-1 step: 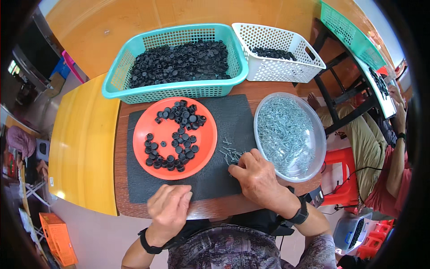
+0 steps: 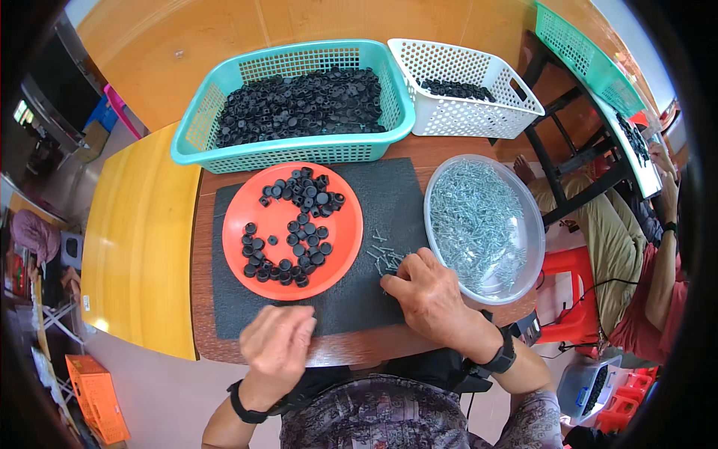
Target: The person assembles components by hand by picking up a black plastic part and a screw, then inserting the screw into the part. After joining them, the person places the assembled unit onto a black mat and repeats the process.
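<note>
While the left hand curls, the right hand bends over screws; their grip I cannot tell.

From head height, a fisheye camera looks steeply down past the wearer's patterned shirt onto the nearby worktop, left hand and right hand below centre, an orange-brown panel curving across the top.

Orange-red plate, black caps, silvery screws, teal basket
</note>
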Available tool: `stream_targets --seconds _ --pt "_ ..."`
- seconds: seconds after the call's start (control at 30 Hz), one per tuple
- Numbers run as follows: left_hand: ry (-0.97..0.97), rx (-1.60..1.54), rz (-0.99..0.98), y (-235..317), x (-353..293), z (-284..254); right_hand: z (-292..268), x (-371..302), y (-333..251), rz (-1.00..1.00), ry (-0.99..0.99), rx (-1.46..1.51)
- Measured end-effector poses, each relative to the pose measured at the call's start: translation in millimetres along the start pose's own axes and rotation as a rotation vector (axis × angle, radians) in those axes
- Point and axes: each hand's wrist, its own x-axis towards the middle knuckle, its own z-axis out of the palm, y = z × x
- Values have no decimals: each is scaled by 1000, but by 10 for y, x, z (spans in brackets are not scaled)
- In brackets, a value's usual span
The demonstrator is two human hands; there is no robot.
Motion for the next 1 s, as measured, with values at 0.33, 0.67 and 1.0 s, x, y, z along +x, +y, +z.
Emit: stream_targets --seconds 0.33,0.67,1.0 --pt "78 76 -183 -265 363 -384 58 59 18 -40 63 90" --pt "-204 381 41 -632 744 -284 82 65 12 -113 64 -36" --pt "-426 638 215 -872 862 -60 -79 30 -56 -8 91 115"
